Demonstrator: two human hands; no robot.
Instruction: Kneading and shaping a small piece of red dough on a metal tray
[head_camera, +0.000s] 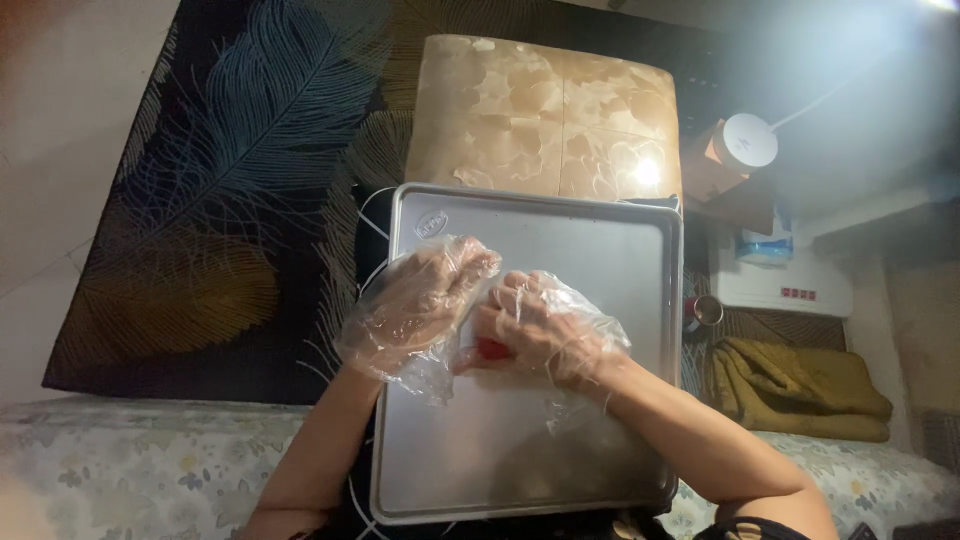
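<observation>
A silver metal baking tray (620, 250) lies in front of me on a dark surface. Both my hands wear loose clear plastic gloves and meet over the tray's middle. My right hand (545, 330) is curled around a small red object (492, 349), most of which is hidden under the fingers. My left hand (420, 300) rests against the right hand's knuckles, fingers bent, touching the same spot. What the red object is I cannot tell.
A beige marbled low table (545, 115) stands beyond the tray. A dark rug with feather patterns (220, 200) covers the floor at left. A folded olive blanket (800, 385), a small metal cup (708, 310) and a white device (745, 140) sit at right. Floral bedding (150, 470) lies near me.
</observation>
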